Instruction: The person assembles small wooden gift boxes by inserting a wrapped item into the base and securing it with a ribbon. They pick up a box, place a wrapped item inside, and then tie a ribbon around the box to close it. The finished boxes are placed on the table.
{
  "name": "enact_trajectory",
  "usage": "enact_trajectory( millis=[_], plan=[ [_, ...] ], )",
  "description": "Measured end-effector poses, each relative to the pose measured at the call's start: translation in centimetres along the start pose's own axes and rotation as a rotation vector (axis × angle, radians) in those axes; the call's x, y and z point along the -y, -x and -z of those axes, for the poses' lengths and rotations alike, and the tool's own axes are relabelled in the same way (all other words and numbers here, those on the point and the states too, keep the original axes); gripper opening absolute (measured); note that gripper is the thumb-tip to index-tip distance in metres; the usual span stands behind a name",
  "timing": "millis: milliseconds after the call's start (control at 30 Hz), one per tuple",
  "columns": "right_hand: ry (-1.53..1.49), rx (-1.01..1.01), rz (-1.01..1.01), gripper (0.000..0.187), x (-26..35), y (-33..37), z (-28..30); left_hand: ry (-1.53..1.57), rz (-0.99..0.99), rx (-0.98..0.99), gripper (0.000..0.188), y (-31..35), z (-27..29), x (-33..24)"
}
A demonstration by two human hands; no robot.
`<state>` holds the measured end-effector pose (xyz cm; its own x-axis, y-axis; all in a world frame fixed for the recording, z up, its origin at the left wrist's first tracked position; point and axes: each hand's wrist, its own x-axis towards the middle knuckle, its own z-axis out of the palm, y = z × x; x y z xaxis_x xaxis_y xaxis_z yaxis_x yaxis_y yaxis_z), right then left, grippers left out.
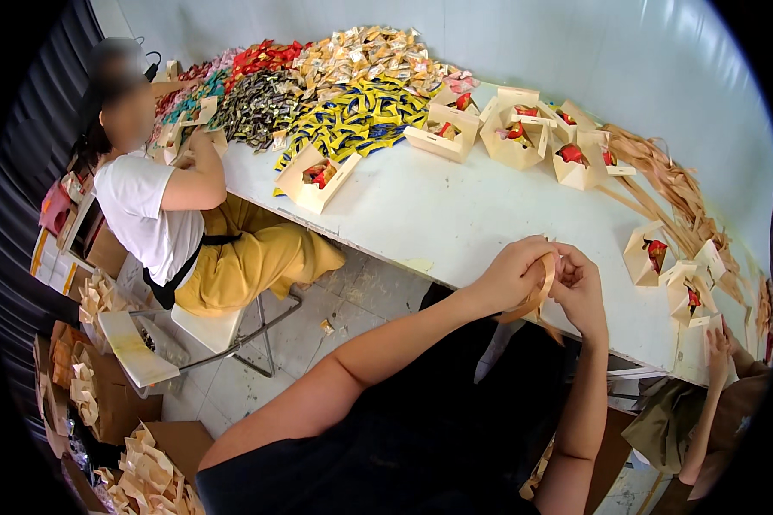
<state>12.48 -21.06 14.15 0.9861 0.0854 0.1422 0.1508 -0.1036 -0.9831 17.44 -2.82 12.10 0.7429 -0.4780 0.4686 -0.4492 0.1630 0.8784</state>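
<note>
Working at a white worktop (421,206), slanting from upper left to lower right of the frame and backed by a pale wall (532,43). Gripping a tan ribbon (537,302) right of centre, at the near edge, with left hand (517,273) and right hand (582,292) close together, fingers curled tight on it. Facing heaped wrapped sweets (361,116) at upper left to top centre, in yellow-and-blue, cream, red and dark wrappers; then open cream boxes (313,193) with red packets inside, and a bundle of tan strips (661,172) along the wall at right. Sharing the room with a seated person (137,189) at left, above a grey tiled floor (318,309) and cartons (116,386) at lower left.

Covering parts of the ribbon with fingers, so impossible to trace end to end. Hard to identify: a pale, translucent piece (494,350) below the hands. Cut off by the dark round border at lower right: a second person (717,421).

Leaving a broad bare stretch mid-worktop, between the lone box at left and the two boxes at right. Standing close to the edge: that lone box and the lowest right one.
</note>
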Motion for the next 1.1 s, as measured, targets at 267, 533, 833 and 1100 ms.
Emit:
enact_trajectory(
  millis=[267,533,833,1100],
  plan=[
    [0.277,-0.264,0.037,0.007,-2.2,-1.5,-0.2,-0.142,-0.182,-0.168,0.028,2.0,-1.7,0.4],
    [0.548,-0.517,0.073,0.014,-1.2,-0.7,-2.9,0.154,-0.006,-0.215,0.047,2.5,-2.7,0.1],
    [-0.379,-0.106,0.052,0.019,0.6,0.9,-1.9,0.379,0.154,-0.184,0.062,2.5,-1.9,1.1],
    [-0.89,-0.671,0.112,0.025,-4.6,1.2,-0.1,0.328,0.336,-0.325,0.061,3.3,1.3,2.0]
  ],
)
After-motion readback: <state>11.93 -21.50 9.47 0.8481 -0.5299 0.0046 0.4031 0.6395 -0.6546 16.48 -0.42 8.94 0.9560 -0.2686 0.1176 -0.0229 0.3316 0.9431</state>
